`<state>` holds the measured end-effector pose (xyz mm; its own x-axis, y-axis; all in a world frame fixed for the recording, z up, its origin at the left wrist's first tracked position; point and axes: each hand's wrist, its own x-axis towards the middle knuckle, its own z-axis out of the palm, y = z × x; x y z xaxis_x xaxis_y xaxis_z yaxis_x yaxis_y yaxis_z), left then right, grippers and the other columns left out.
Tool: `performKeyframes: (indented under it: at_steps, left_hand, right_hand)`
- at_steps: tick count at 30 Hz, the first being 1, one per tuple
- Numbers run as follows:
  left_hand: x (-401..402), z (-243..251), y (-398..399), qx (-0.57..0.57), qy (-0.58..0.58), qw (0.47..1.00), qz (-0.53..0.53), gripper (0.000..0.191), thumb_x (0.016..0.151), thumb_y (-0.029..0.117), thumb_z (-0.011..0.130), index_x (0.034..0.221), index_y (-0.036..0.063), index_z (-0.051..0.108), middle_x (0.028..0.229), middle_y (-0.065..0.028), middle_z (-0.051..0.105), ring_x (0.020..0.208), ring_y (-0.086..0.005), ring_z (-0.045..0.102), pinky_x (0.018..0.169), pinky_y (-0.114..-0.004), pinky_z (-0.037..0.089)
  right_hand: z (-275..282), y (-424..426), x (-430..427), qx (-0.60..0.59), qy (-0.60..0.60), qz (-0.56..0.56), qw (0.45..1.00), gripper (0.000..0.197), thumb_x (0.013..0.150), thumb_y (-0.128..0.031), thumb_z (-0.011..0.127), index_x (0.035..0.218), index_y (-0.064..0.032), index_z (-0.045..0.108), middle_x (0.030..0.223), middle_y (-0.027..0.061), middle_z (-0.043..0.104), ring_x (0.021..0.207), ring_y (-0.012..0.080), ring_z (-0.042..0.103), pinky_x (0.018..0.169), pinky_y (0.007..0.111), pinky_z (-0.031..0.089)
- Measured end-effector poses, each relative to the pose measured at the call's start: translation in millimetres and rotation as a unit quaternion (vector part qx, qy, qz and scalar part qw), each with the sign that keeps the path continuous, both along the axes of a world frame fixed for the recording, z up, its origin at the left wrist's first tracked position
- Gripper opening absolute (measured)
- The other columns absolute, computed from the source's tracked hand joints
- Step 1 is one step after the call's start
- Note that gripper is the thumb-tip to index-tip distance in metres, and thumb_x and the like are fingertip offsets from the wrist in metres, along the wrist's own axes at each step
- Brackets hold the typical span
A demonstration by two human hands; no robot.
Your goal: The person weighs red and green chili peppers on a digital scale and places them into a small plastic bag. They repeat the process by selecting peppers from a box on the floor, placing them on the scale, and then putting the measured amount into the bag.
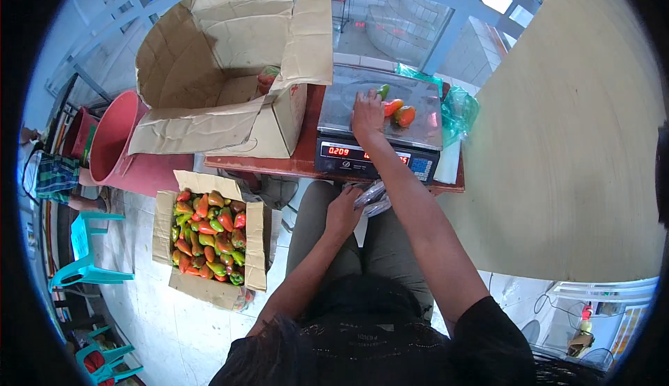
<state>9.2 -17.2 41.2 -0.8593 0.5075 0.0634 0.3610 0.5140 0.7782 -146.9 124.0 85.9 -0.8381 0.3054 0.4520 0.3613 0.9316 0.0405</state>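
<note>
My right hand (368, 111) reaches over the steel pan of a digital weighing scale (339, 119), its fingers among several bell peppers. A green pepper (383, 91) shows at the fingertips, and orange-red peppers (404, 116) lie just to the right. Whether the fingers grip one is hidden beneath the hand. The scale's red digits are lit, and my right forearm covers part of the display. Down at my lap, my left hand (345, 211) holds clear plastic bags (375, 198), bunched near the table's front edge.
A large open cardboard box (251, 114) stands left of the scale on the red wooden table (261, 164). On the floor, a carton of peppers (209, 237) lies near a pink tub (117, 140) and a teal chair (86, 260). Green plastic bags (457, 111) hang at the table's right; a plywood panel (569, 140) stands beyond.
</note>
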Motion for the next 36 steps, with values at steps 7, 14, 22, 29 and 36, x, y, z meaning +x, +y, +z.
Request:
performKeyframes:
  at_steps: [7, 14, 22, 29, 36]
  left_hand:
    - [0.5, -5.3, -1.7, 0.018, 0.015, 1.000, 0.008, 0.028, 0.071, 0.009, 0.064, 0.097, 0.0055, 0.056, 0.099, -0.0133, 0.056, 0.090, -0.0334, 0.057, 0.076, -0.041, 0.047]
    - [-0.6, 3.3, -0.3, 0.001, 0.016, 1.000, 0.007, 0.026, 0.072, 0.008, 0.063, 0.097, 0.0048, 0.056, 0.100, -0.0130, 0.056, 0.091, -0.0333, 0.057, 0.075, -0.041, 0.047]
    - [-0.6, 6.3, 0.7, -0.005, 0.019, 1.000, 0.000, 0.027, 0.071, 0.007, 0.063, 0.097, 0.0045, 0.057, 0.100, -0.0125, 0.057, 0.089, -0.0336, 0.057, 0.075, -0.042, 0.047]
    - [-1.3, 2.8, -3.8, -0.011, 0.028, 0.999, 0.011, 0.027, 0.071, 0.006, 0.062, 0.097, 0.0048, 0.056, 0.101, -0.0113, 0.057, 0.090, -0.0329, 0.057, 0.075, -0.041, 0.048]
    - [-3.2, -7.2, -1.0, 0.014, 0.025, 1.000, 0.006, 0.029, 0.072, 0.007, 0.062, 0.099, 0.0028, 0.056, 0.103, -0.0125, 0.057, 0.093, -0.0320, 0.057, 0.078, -0.040, 0.047]
  right_hand:
    - [10.4, 4.9, 39.7, -0.244, 0.100, 0.083, 0.961, 0.033, 0.079, -0.016, 0.059, 0.105, 0.0008, 0.050, 0.105, 0.0196, 0.050, 0.099, 0.0348, 0.050, 0.087, 0.041, 0.039]
    - [1.6, 29.5, 67.0, -0.355, 0.281, 0.035, 0.891, 0.042, 0.077, -0.015, 0.063, 0.111, 0.0047, 0.047, 0.110, 0.0233, 0.047, 0.102, 0.0383, 0.046, 0.090, 0.041, 0.037]
    - [-3.9, 43.4, 41.5, -0.422, 0.309, -0.014, 0.852, 0.032, 0.077, -0.019, 0.063, 0.096, 0.0052, 0.057, 0.099, 0.0219, 0.054, 0.094, 0.0355, 0.051, 0.086, 0.041, 0.040]
    - [16.6, 27.8, 16.8, -0.303, 0.251, -0.103, 0.914, 0.030, 0.079, -0.020, 0.060, 0.095, 0.0044, 0.056, 0.096, 0.0194, 0.056, 0.089, 0.0346, 0.055, 0.081, 0.042, 0.042]
    - [28.2, 38.0, 10.0, -0.286, 0.091, -0.084, 0.950, 0.035, 0.074, -0.017, 0.062, 0.099, 0.0051, 0.052, 0.098, 0.0212, 0.054, 0.092, 0.0370, 0.057, 0.082, 0.041, 0.047]
